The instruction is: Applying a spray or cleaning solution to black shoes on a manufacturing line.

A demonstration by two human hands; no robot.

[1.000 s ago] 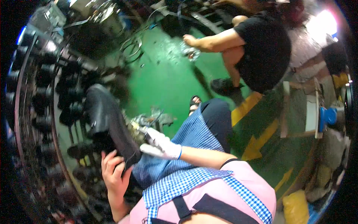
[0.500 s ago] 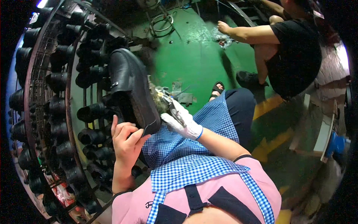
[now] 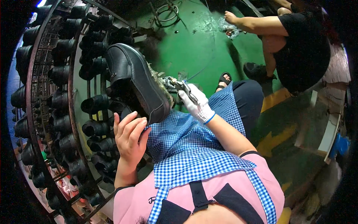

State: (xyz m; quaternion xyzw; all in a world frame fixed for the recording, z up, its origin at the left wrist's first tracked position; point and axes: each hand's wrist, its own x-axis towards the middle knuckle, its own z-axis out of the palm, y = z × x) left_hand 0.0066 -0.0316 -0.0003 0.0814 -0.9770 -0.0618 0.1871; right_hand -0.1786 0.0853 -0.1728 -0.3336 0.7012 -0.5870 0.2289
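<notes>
A black leather shoe (image 3: 140,74) stands toe-up in front of me, tilted to the left, with its dark opening facing left. At its heel end, my bare left hand (image 3: 130,136) has bent fingers and the thumb closed at the collar's edge; the fingertips partly hide the contact. My right hand (image 3: 195,102), in a white knit glove, is closed round a metal hand tool with a lever-like handle (image 3: 186,91). The tool's front end is beside the sole, next to rough, pale-crusted metal parts (image 3: 166,84). Their exact shape is hidden behind the shoe.
Left of me stands a tall metal rack (image 3: 74,123) with many dark shoes on its pegs. A person in black (image 3: 298,52) sits at the far right, one hand near a crumpled clear plastic bundle (image 3: 229,30). A thin blue hose (image 3: 203,69) runs over the green floor (image 3: 201,41).
My right hand and the tool have moved right and up, slightly away from the shoe's heel. The left fingers have shifted a little on the collar. The whole view has turned slightly.
</notes>
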